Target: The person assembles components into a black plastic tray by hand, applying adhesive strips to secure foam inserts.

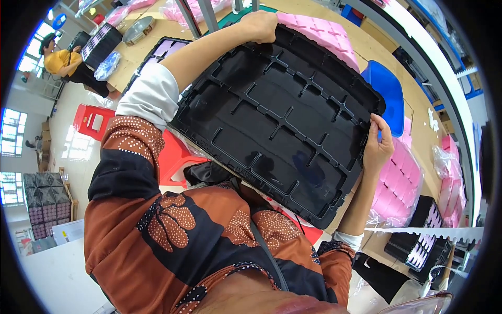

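1 black tray [287, 112] tilts before the person's torso [219, 220], held at 2 places — the left hand [260, 27] curled over the far rim, its fingertips hidden; the right hand [377, 144] pinching the right rim, nearly closed — probably spaced so the broad piece sits steady.

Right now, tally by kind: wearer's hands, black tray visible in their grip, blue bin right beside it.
Hands, left hand and right hand: 2
Black tray: 1 visible
Blue bin: 1
Total: 4
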`<action>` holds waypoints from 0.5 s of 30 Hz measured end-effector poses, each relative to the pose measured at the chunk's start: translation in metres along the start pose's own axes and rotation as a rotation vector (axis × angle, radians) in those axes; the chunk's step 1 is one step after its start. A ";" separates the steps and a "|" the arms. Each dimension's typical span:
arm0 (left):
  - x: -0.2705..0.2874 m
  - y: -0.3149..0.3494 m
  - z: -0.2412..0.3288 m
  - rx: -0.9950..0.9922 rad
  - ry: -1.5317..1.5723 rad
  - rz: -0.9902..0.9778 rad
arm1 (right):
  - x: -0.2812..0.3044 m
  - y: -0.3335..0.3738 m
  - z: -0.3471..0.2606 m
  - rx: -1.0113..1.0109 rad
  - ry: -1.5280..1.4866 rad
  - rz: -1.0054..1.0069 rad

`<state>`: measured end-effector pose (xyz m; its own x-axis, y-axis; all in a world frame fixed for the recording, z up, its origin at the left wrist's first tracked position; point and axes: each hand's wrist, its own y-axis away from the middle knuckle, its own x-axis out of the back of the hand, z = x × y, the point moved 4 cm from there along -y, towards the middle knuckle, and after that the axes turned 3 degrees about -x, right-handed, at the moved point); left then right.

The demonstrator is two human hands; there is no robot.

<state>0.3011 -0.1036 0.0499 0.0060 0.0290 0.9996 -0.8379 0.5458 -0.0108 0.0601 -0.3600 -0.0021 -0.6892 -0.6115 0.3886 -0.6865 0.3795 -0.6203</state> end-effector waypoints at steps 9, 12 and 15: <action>-0.002 -0.005 -0.024 0.028 0.223 -0.052 | 0.000 0.001 0.000 0.001 -0.015 0.004; -0.003 -0.004 -0.023 -0.006 0.206 -0.001 | 0.000 0.001 0.001 0.014 -0.006 0.000; -0.002 -0.003 -0.022 0.001 0.086 0.001 | -0.003 0.000 0.002 -0.016 -0.023 -0.005</action>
<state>0.3159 -0.0872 0.0470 0.0517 0.1011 0.9935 -0.8383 0.5451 -0.0119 0.0622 -0.3593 -0.0044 -0.6801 -0.6291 0.3763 -0.6940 0.3872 -0.6070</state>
